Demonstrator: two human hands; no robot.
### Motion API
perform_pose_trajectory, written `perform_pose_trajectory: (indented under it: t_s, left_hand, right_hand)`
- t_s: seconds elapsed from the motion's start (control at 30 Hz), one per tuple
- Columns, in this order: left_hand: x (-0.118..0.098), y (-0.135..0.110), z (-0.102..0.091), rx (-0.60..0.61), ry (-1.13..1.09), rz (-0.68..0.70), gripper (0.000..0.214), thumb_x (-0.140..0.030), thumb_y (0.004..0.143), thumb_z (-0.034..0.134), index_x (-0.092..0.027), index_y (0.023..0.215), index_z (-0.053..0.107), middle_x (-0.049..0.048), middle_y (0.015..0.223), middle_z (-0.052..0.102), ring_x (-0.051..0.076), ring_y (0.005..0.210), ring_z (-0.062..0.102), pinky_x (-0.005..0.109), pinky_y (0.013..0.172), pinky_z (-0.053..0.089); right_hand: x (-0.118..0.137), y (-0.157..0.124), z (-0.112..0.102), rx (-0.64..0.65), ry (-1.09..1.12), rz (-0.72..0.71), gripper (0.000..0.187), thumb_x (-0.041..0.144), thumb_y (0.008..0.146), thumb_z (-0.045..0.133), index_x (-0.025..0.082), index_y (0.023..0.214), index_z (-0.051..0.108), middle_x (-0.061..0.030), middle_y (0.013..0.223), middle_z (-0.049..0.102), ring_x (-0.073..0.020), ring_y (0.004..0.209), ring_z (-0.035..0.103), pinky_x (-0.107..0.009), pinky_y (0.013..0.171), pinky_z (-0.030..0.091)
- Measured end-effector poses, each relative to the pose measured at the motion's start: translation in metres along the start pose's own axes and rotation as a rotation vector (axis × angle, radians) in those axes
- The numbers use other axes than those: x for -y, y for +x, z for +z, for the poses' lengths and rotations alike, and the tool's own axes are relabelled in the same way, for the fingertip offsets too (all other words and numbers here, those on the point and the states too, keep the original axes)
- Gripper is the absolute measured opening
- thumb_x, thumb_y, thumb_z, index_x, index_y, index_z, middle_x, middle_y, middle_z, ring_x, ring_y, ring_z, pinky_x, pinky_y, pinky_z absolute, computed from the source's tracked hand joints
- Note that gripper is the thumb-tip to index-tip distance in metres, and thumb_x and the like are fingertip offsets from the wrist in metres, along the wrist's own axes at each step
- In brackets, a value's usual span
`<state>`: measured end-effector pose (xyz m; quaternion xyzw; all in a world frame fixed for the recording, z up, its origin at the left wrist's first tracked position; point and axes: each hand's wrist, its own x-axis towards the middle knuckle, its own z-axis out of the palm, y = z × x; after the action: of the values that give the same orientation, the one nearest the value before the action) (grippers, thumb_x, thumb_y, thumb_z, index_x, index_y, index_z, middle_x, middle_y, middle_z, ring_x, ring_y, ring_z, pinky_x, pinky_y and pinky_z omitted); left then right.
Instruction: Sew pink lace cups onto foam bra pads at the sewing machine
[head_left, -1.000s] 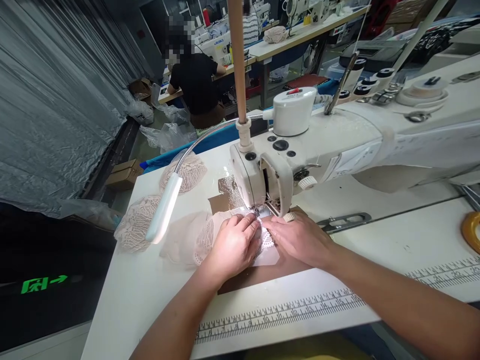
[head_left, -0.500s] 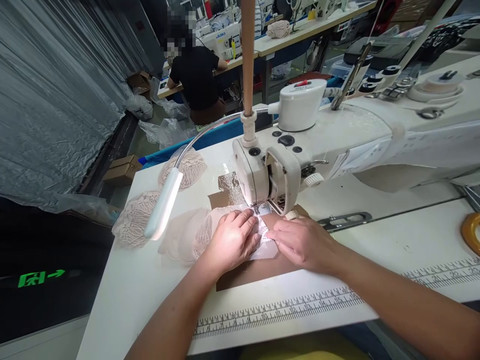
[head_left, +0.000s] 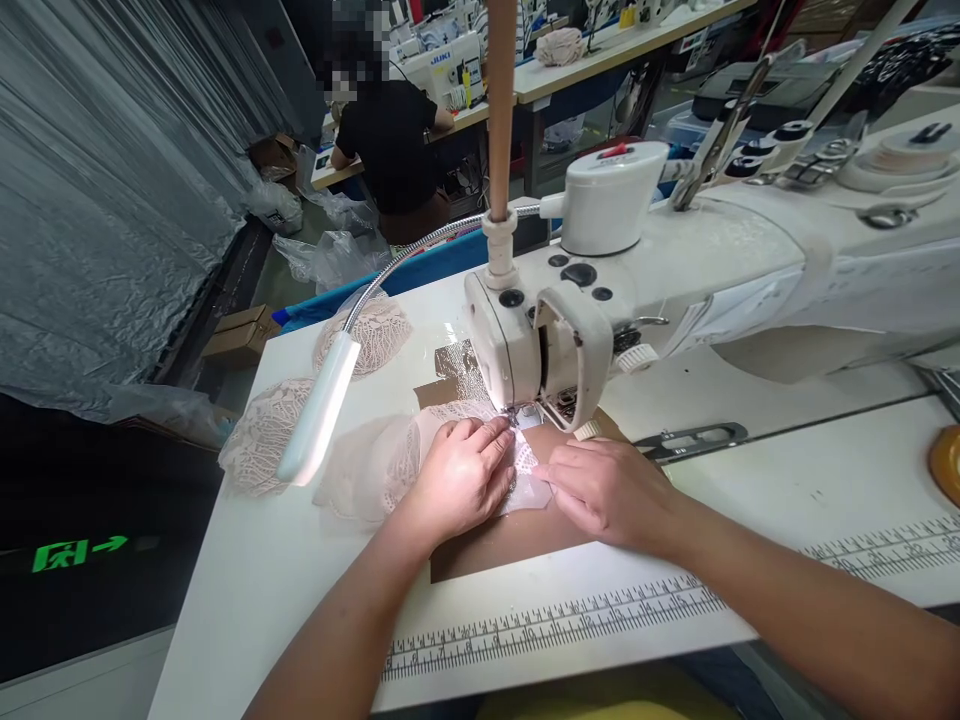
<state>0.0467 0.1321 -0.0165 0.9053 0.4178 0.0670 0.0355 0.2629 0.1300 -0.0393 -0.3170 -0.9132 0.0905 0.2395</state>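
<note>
A pale pink lace garment piece (head_left: 375, 465) lies on the white sewing table (head_left: 300, 590), its right end under the needle of a cream sewing machine (head_left: 570, 330). My left hand (head_left: 461, 480) lies palm down on the lace just left of the needle, fingers together and pressing the fabric flat. My right hand (head_left: 607, 490) rests to the right of it, fingertips pinching the white edge of the lace (head_left: 532, 487) over a brown patch (head_left: 510, 540) on the table.
A gooseneck lamp (head_left: 319, 410) hangs over the table's left part. More lace pieces (head_left: 259, 440) lie at the far left. Thread snips (head_left: 690, 440) lie right of the machine. A printed ruler (head_left: 555, 625) runs along the front edge. Another person (head_left: 390, 140) sits at a far bench.
Both hands have slid a little toward me and left with the lace, and more white edge shows between them. The camera has tilted slightly.
</note>
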Motion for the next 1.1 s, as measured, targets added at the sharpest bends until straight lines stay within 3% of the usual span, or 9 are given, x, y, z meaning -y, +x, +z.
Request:
perform_pose_trajectory:
  t_s: [0.27, 0.53, 0.8, 1.1]
  left_hand:
    - [-0.003, -0.003, 0.005, -0.026, 0.083, 0.11, 0.035, -0.015, 0.092, 0.038, -0.014, 0.12, 0.058, 0.009, 0.128, 0.058, 0.021, 0.093, 0.053, 0.039, 0.082, 0.043]
    - [-0.004, -0.004, 0.004, 0.028, 0.087, 0.018, 0.039, -0.014, 0.087, 0.042, -0.013, 0.123, 0.057, 0.0047, 0.134, 0.054, 0.024, 0.091, 0.05, 0.04, 0.083, 0.043]
    - [0.001, -0.002, 0.008, 0.001, 0.093, -0.028, 0.041, -0.013, 0.087, 0.043, -0.014, 0.126, 0.053, 0.0059, 0.136, 0.053, 0.026, 0.098, 0.05, 0.042, 0.088, 0.042]
    - [0.012, -0.001, 0.014, -0.081, 0.065, -0.14, 0.039, -0.015, 0.087, 0.043, -0.016, 0.126, 0.052, 0.0096, 0.131, 0.055, 0.029, 0.113, 0.047, 0.045, 0.096, 0.04]
  right_hand:
    - [0.003, 0.005, -0.001, 0.007, -0.085, 0.01, 0.028, 0.015, 0.09, 0.041, 0.015, 0.082, 0.068, -0.0032, 0.067, 0.058, -0.0139, 0.061, 0.049, -0.027, 0.06, 0.034]
    - [-0.002, 0.0, 0.005, -0.004, -0.089, -0.004, 0.029, 0.013, 0.089, 0.04, 0.017, 0.091, 0.069, -0.0032, 0.069, 0.06, -0.0149, 0.064, 0.049, -0.029, 0.06, 0.033]
    - [0.001, 0.01, 0.005, -0.013, -0.162, 0.071, 0.031, 0.011, 0.084, 0.043, 0.019, 0.095, 0.071, -0.0007, 0.064, 0.061, -0.0124, 0.054, 0.046, -0.026, 0.054, 0.032]
    - [0.003, 0.018, 0.01, -0.012, -0.246, 0.144, 0.03, 0.013, 0.084, 0.046, 0.02, 0.103, 0.068, -0.0017, 0.085, 0.071, -0.0116, 0.058, 0.053, -0.026, 0.052, 0.032]
